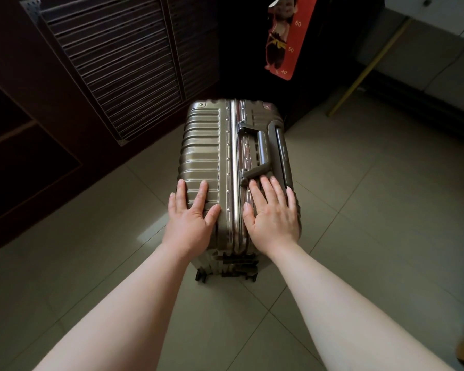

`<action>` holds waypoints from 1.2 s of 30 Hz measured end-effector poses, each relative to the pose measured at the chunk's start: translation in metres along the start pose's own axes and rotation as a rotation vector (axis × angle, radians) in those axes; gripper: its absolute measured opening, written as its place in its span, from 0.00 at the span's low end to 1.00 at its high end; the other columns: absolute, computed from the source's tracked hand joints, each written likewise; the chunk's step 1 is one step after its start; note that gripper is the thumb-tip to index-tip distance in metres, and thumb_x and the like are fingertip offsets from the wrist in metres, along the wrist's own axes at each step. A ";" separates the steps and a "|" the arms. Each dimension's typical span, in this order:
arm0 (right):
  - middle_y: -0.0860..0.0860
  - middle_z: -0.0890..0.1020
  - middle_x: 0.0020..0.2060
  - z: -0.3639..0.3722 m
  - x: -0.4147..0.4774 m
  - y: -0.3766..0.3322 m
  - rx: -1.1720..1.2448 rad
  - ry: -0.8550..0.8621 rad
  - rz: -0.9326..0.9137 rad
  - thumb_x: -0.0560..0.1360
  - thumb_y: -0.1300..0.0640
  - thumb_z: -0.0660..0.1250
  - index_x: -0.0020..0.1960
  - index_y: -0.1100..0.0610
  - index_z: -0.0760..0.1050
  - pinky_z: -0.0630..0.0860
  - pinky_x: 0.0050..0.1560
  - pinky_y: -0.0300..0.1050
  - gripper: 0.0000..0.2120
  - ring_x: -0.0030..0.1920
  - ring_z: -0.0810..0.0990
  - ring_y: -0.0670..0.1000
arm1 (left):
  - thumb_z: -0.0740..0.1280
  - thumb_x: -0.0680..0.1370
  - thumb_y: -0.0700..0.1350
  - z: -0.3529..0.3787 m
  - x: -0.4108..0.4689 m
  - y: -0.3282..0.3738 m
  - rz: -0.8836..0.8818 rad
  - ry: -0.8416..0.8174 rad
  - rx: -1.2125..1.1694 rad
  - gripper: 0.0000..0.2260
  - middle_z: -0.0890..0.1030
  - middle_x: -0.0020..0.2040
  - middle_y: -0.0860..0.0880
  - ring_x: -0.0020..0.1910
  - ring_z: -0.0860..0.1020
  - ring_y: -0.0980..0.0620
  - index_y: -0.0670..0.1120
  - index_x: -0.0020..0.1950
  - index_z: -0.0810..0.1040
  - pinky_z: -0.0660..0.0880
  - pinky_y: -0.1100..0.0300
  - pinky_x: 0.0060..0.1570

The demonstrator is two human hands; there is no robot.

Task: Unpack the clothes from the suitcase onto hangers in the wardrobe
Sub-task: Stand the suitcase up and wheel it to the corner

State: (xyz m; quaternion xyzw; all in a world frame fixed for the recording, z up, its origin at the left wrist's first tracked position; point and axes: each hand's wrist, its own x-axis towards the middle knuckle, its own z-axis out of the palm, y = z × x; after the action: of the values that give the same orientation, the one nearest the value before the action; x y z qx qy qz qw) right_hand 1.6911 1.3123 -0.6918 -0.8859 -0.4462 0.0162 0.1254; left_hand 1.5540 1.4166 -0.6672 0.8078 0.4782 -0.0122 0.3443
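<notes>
The bronze ribbed suitcase (206, 156) rests on its long edge on the tiled floor (359, 210), latched shut, so nothing inside it can be seen. Its side handle (261, 151) faces up and its wheels (201, 275) point toward the person. The left hand (192, 218) lies flat on the ribbed shell, fingers spread, gripping nothing. The right hand (272, 215) lies flat across the seam, fingertips at the handle's base. Just beside the case is the dark wardrobe's slatted door (113, 70).
</notes>
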 end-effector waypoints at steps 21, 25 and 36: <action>0.51 0.66 0.74 -0.001 0.157 0.065 0.010 0.016 -0.050 0.77 0.44 0.49 0.73 0.50 0.65 0.53 0.74 0.60 0.27 0.75 0.60 0.53 | 0.53 0.79 0.64 -0.002 0.135 0.084 -0.056 0.034 -0.027 0.26 0.34 0.77 0.57 0.77 0.37 0.51 0.67 0.75 0.47 0.48 0.48 0.74; 0.52 0.69 0.72 -0.002 0.188 0.080 0.028 0.048 -0.071 0.76 0.45 0.51 0.72 0.51 0.68 0.55 0.74 0.61 0.27 0.74 0.63 0.54 | 0.53 0.79 0.63 0.001 0.164 0.103 -0.072 0.056 -0.027 0.26 0.36 0.77 0.56 0.77 0.38 0.50 0.67 0.75 0.48 0.46 0.48 0.74; 0.51 0.65 0.74 -0.008 0.285 0.143 0.016 0.004 -0.133 0.76 0.44 0.47 0.74 0.50 0.64 0.51 0.75 0.59 0.28 0.76 0.58 0.52 | 0.53 0.79 0.63 0.019 0.236 0.166 -0.104 0.125 -0.101 0.25 0.40 0.78 0.56 0.77 0.48 0.45 0.67 0.75 0.50 0.52 0.47 0.74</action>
State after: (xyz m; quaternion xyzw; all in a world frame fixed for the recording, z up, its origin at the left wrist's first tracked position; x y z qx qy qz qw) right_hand 1.9759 1.4558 -0.6937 -0.8534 -0.5037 0.0094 0.1340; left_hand 1.8170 1.5355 -0.6738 0.7628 0.5400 0.0447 0.3531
